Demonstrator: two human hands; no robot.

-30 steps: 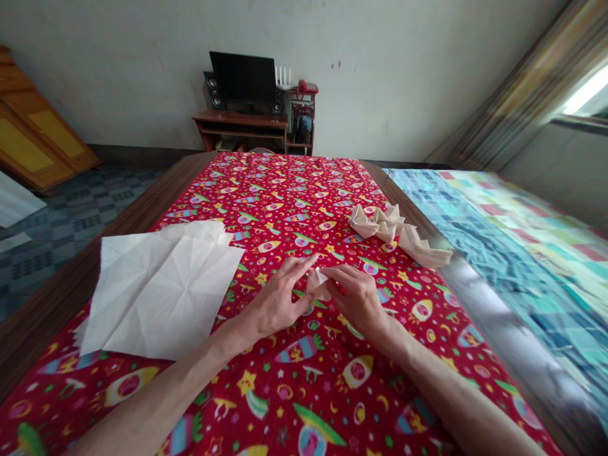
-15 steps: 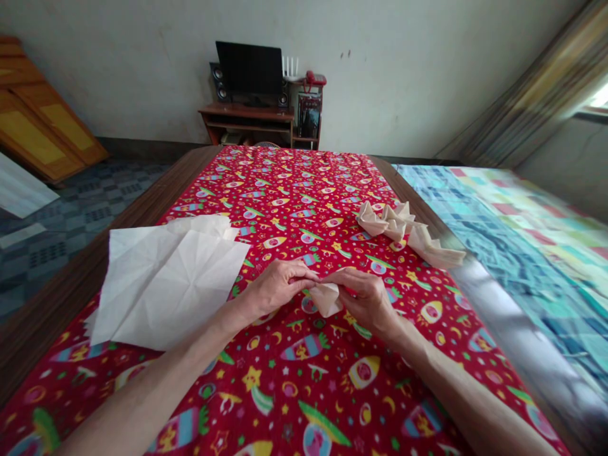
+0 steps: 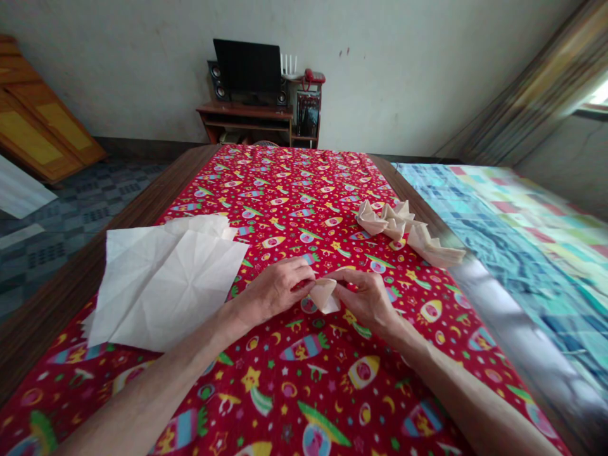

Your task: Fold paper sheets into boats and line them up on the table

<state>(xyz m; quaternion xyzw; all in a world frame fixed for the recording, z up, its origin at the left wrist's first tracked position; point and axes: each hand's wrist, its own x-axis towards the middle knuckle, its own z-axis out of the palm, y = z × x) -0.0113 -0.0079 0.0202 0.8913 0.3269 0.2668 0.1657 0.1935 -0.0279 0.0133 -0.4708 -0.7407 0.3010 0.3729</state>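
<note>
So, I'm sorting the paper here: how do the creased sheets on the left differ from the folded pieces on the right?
The creased sheets lie flat and spread wide, while the folded pieces stand up in pointed peaks. The sheets look white; the folded pieces look creamier. Both show fold lines and rest on the red cloth.

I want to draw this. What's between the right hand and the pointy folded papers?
Just red cloth with printed pictures. Nothing lies on it between the right hand and the pointy papers, as the head view shows.
</note>
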